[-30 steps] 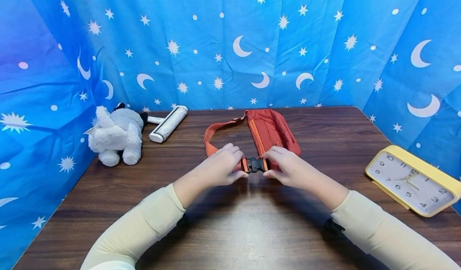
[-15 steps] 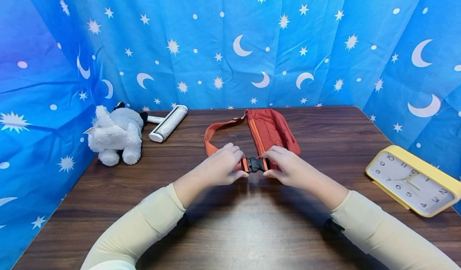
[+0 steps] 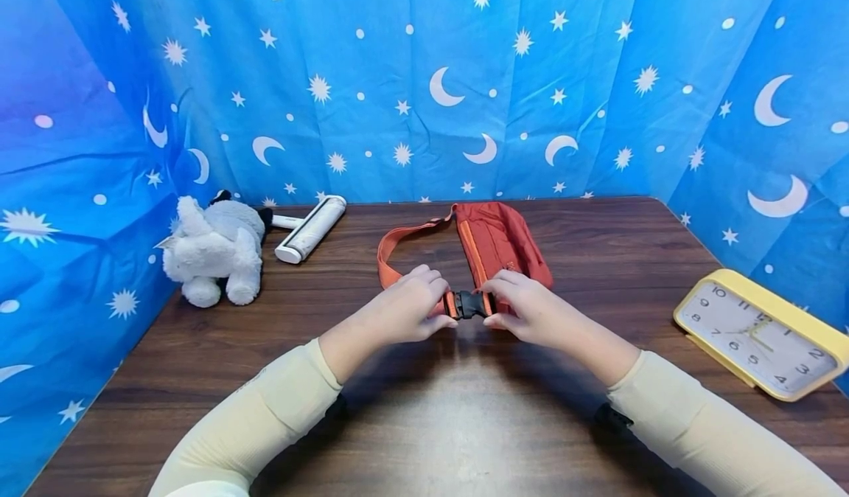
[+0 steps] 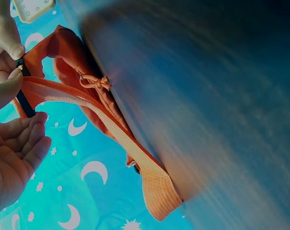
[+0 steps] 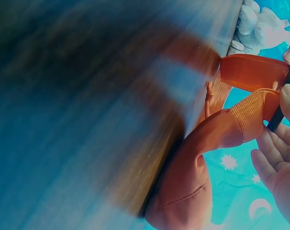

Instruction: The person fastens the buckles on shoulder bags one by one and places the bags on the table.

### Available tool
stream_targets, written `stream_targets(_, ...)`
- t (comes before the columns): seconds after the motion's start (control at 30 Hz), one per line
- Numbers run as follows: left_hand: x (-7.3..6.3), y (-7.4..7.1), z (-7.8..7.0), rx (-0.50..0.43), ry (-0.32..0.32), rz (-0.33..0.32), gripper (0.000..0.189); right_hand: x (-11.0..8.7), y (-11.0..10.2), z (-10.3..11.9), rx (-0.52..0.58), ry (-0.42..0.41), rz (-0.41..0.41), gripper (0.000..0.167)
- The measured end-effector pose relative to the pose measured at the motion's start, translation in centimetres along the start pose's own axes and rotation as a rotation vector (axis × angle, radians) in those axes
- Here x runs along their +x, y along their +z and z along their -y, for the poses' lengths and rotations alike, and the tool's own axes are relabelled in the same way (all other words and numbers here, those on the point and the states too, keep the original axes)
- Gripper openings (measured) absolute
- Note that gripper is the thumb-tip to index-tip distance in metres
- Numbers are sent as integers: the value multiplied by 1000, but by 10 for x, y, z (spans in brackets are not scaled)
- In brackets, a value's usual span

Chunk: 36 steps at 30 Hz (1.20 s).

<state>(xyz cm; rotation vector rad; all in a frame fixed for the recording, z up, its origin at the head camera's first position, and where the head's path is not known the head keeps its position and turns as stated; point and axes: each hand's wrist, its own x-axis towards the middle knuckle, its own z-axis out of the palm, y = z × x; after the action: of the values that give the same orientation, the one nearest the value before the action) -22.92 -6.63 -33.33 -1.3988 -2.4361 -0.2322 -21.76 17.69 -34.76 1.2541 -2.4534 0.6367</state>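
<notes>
A rust-red waist bag point(image 3: 507, 242) lies at the middle of the table, its orange strap point(image 3: 391, 250) looping out to the left. At the bag's near side is a black side-release buckle point(image 3: 471, 304), its two halves joined. My left hand point(image 3: 411, 307) pinches the strap end at the buckle's left side between thumb and fingers. On the other side my right hand point(image 3: 524, 307) pinches the buckle's right end in the same way. In the left wrist view the strap point(image 4: 111, 124) hangs from the buckle down to the table, and the bag point(image 5: 183, 191) shows below the right hand.
A grey-white plush toy point(image 3: 219, 254) sits at the table's left, with a white lint roller point(image 3: 310, 229) beside it. A yellow clock point(image 3: 759, 335) stands at the right. A blue curtain point(image 3: 371, 113) with moons and stars surrounds the wooden table point(image 3: 424, 423).
</notes>
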Motion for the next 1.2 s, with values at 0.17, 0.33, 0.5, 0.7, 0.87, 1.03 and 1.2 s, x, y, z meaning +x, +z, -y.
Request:
stream_targets(0.17, 0, 0, -1, 11, -18, 33, 40, 0, 1, 1, 0, 10, 8, 41)
stream_targets(0.33, -1, -1, -2, 5, -34, 51, 41, 0, 2, 4, 7, 16, 10, 41)
stream_targets(0.5, -2, 0, -1, 6, -33, 49, 42, 0, 3, 4, 7, -1, -1, 42)
stream_targets(0.7, -1, 0, 0, 8, -30, 36, 42, 2, 3, 3, -1, -13, -3, 42)
stream_targets(0.87, -1, 0, 0, 10, -23, 23, 41, 4, 3, 3, -4, -21, -10, 42)
stream_targets(1.03, -1, 0, -1, 16, -25, 28, 41, 5, 6, 3, -4, -34, -9, 42)
stream_targets(1.2, -1, 1, -1, 28, -25, 36, 41, 4, 7, 2, -15, -16, -8, 42)
